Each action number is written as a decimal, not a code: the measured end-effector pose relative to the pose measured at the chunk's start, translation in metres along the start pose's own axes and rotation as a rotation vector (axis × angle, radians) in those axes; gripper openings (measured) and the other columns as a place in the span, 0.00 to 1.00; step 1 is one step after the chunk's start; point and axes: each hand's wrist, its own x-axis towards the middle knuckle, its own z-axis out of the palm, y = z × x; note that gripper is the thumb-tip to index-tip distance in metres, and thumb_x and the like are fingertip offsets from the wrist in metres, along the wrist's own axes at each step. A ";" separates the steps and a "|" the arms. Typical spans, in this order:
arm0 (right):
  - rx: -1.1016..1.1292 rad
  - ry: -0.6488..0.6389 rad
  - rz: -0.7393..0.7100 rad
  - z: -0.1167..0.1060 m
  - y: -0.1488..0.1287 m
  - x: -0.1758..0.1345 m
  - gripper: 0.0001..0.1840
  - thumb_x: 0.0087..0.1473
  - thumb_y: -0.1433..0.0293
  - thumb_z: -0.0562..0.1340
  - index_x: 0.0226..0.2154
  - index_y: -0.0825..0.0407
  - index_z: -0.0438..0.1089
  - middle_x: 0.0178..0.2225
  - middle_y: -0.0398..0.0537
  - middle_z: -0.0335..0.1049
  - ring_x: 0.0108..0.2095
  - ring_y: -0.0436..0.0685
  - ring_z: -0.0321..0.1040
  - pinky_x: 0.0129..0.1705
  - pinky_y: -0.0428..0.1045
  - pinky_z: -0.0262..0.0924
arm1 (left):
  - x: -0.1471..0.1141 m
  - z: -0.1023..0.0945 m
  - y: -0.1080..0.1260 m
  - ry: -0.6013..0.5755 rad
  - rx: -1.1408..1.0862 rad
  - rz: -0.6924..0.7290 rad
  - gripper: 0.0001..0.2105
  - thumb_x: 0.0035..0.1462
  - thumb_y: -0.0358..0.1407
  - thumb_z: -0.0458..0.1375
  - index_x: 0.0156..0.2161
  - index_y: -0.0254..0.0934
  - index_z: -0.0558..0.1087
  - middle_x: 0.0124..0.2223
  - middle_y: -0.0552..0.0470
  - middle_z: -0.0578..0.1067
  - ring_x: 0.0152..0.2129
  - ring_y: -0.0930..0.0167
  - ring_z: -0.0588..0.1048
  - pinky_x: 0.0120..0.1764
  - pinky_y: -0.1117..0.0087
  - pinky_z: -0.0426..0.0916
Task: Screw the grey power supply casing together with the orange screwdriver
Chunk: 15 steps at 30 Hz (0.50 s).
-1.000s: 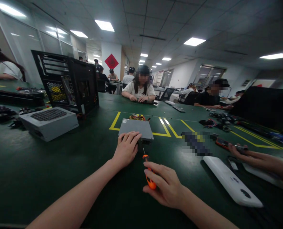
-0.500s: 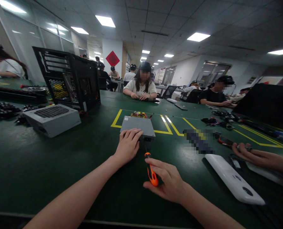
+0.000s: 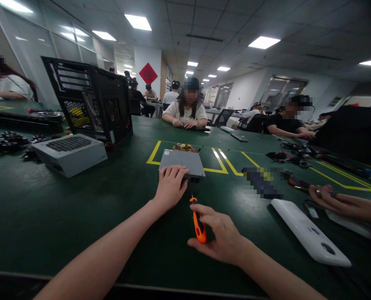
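Note:
A grey computer power supply (image 3: 183, 160) lies ahead of me, its socket side facing me and a bundle of coloured cables (image 3: 183, 147) behind it. My left hand (image 3: 172, 183) grips its near left part, with the fingers bent over the top. In my right hand (image 3: 219, 233) is a screwdriver (image 3: 199, 227) with an orange and black handle, held between thumb and fingers. Its shaft points at the near side of the power supply, below the socket. Whether the tip sits in a screw is too small to tell.
Left stand a black computer case (image 3: 91, 100) and a second power supply (image 3: 69, 154). To the right lies a white device (image 3: 310, 231), beside another person's hand (image 3: 332, 200). Yellow tape (image 3: 216, 171) marks the green table (image 3: 135, 258). A person (image 3: 188, 108) sits opposite.
The fingers of my right hand have shifted on the screwdriver handle, which has turned a little. My left hand stays on the power supply. The view has moved slightly.

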 end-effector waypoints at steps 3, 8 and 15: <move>-0.088 -0.121 -0.054 -0.004 -0.003 0.004 0.19 0.53 0.63 0.54 0.45 0.56 0.58 0.43 0.62 0.67 0.40 0.57 0.69 0.33 0.48 0.66 | 0.001 0.000 0.001 -0.002 0.005 -0.016 0.12 0.55 0.32 0.51 0.45 0.42 0.66 0.48 0.49 0.68 0.46 0.64 0.63 0.47 0.58 0.53; -0.113 -0.065 -0.105 0.002 -0.001 0.004 0.16 0.51 0.62 0.58 0.39 0.55 0.61 0.39 0.59 0.70 0.31 0.54 0.70 0.29 0.48 0.65 | 0.001 -0.001 0.000 -0.010 0.016 -0.022 0.11 0.55 0.33 0.52 0.44 0.44 0.66 0.48 0.52 0.68 0.45 0.65 0.63 0.46 0.60 0.54; -0.025 -0.101 -0.013 0.001 0.003 -0.001 0.19 0.52 0.62 0.56 0.42 0.58 0.56 0.42 0.63 0.67 0.39 0.57 0.69 0.34 0.49 0.67 | 0.005 0.000 -0.005 -0.006 0.005 -0.038 0.11 0.54 0.32 0.53 0.43 0.44 0.66 0.47 0.53 0.69 0.44 0.66 0.64 0.45 0.60 0.54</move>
